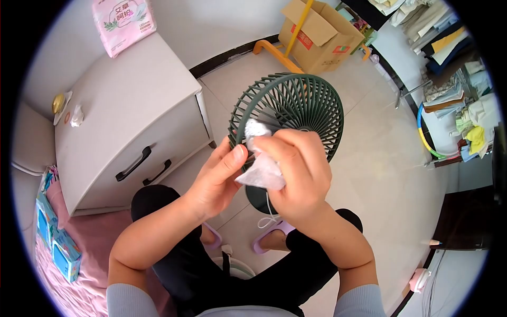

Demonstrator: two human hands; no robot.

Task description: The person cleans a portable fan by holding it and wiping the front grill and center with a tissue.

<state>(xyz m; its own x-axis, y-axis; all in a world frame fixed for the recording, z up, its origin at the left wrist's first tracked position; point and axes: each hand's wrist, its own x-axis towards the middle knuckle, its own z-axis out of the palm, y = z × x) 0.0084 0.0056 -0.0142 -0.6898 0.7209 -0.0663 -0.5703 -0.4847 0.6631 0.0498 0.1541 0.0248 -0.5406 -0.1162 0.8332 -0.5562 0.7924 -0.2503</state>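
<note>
A dark green electric fan (322, 100) is held up in front of me, its round wire grille tilted upward and its base (256, 201) below my hands. My left hand (216, 182) grips the near left rim of the grille, thumb on top. In my right hand (301, 174) is a crumpled white tissue (263, 173), bunched under the fingers and pressed to the grille's rim close to my left thumb. Part of the tissue hangs down between the hands. The right palm's inner side and most of the left fingers are hidden.
A white nightstand (132, 90) stands at left, bearing a pink packet (125, 24) and a crumpled tissue (77, 116). Blue packs (66, 256) lie on the pink bed cover (103, 238). A cardboard box (319, 42) is by the wall; folded clothes (443, 95) are at right.
</note>
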